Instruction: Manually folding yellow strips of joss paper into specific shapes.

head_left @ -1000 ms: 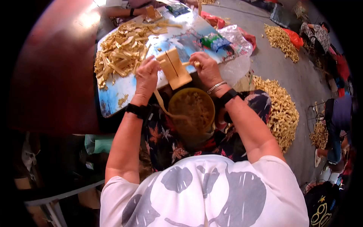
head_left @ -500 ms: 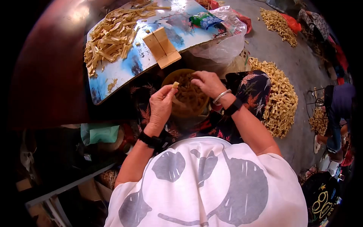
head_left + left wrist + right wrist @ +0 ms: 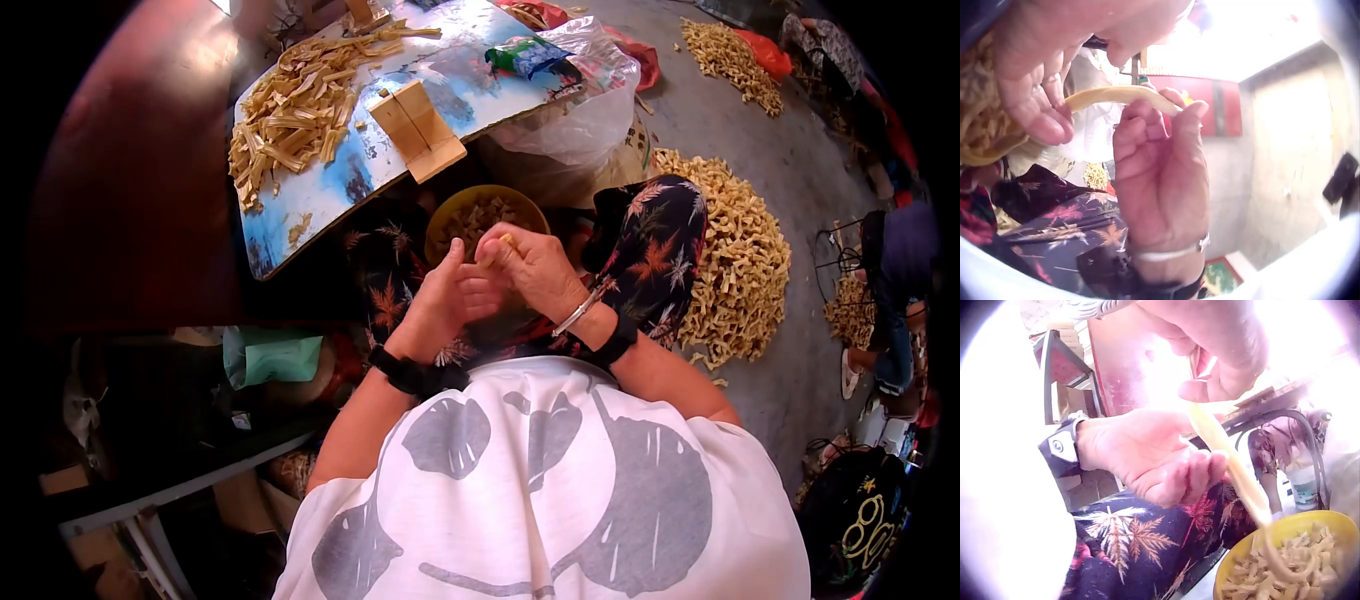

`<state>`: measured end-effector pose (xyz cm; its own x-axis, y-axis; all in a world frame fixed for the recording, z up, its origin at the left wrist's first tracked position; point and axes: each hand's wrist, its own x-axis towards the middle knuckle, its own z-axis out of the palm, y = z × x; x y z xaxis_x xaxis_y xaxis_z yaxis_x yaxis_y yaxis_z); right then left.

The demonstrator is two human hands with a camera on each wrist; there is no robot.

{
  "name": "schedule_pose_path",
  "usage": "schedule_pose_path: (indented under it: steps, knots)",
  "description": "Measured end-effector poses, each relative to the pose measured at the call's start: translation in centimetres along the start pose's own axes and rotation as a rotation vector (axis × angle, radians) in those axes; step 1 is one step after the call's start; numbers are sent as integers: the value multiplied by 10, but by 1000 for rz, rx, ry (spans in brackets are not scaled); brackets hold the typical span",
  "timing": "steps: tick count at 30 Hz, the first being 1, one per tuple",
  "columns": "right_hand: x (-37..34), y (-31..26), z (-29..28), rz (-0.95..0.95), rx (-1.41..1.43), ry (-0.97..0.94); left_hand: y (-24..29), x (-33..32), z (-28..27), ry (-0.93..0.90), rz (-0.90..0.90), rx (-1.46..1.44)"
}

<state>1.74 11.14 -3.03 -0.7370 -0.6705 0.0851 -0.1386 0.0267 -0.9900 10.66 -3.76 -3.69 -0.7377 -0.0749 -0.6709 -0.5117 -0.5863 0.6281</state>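
My right hand (image 3: 540, 270) pinches one end of a long, pale yellow strip (image 3: 1244, 478) between thumb and fingers. Beside it, the left hand (image 3: 455, 295) has its thumb raised and its fingers relaxed, right at the strip in the left wrist view. From the hands the strip runs down into a yellow bowl (image 3: 1310, 519) filled with short pale pieces. That bowl sits between the knees, partly covered by the hands in the head view. Past it, a slotted wooden stand (image 3: 418, 130) sits at the table's near edge.
Loose yellow strips (image 3: 300, 105) are heaped on the blue-and-white patterned table (image 3: 360, 180). A clear plastic bag (image 3: 575, 125) hangs by its right side. Piles of short pieces (image 3: 740, 270) lie on the floor to the right, with another person (image 3: 905, 260) beyond.
Both hands have come from the wooden stand back over the bowl. Half a second ago the left hand pinched the strip's end; now the right pinches it and the left fingers have loosened.
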Motion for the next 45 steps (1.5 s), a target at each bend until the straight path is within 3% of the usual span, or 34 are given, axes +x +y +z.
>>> schedule_pose_path:
  steps: [1, 2, 5, 6, 8, 10, 11, 13, 14, 15, 16, 17, 20, 22, 25, 28, 31, 34, 35, 37, 38, 41, 42, 45]
  knots:
    - [-4, -2, 2, -87, -55, -29, 3, -4, 4, -88, -97, -122]
    - [-9, -5, 4, -174, -111, -56, 0, -9, 14, -175, 13, -256]
    - [-28, -22, 10, -272, -235, -90, -18, 16, -3, -164, 54, -177]
    - [-32, -19, 13, -330, -246, -81, -16, 15, -1, -254, 58, -197]
    - [-39, -16, 13, -367, -197, -75, -12, 14, 7, -157, 106, -45]
    - [-40, -15, 5, -224, -157, 21, -10, 13, 16, -52, 182, 38]
    - [-39, -14, 0, -153, -137, 67, -8, 11, 16, 1, 293, 354]
    - [-33, 0, -5, -255, -238, 175, 0, 4, 16, 106, 503, 991]
    - [-32, 9, -4, -260, -233, 213, -7, 7, 11, 107, 891, 1189]
    - [-31, 12, -4, -267, -228, 250, -4, 3, 15, 103, 972, 1294]
    - [-30, 10, -4, -43, -83, 222, 1, -2, 20, 100, 1055, 1400]
    - [-27, 13, -4, 19, -98, 235, 6, -7, 24, 98, 1139, 1506]
    - [-18, 19, -3, 219, -78, 238, 8, -11, 30, 171, 1309, 1478]
    - [-15, 10, -3, 375, 25, 188, 8, -14, 29, 252, 1314, 1564]
    - [-16, 19, 4, 135, -50, 246, 6, -12, 26, 318, 1355, 1589]
    - [-19, 18, 4, 125, -80, 203, 6, -10, 27, 343, 1345, 1537]
    - [-22, 17, 5, -11, -132, 140, 7, -8, 27, 296, 1293, 1387]
    - [-12, 19, -2, -13, 87, 71, 7, -7, 24, 204, 1288, 1259]
    - [-18, 14, -12, 356, 345, -109, 7, -7, 22, 176, 1293, 1228]
    - [-17, 10, -13, 479, 676, -224, 5, -1, 19, 248, 1294, 1219]
    - [-16, 10, -12, 456, 666, -198, 4, 1, 18, 283, 1296, 1213]
    - [-11, 16, -11, 365, 590, -120, 0, -4, 14, 361, 951, 899]
    - [-10, 18, -10, 326, 538, -90, 2, -9, 17, 282, 879, 707]
    - [-8, 17, -3, 212, 384, -35, 0, -11, 19, 107, 697, 493]
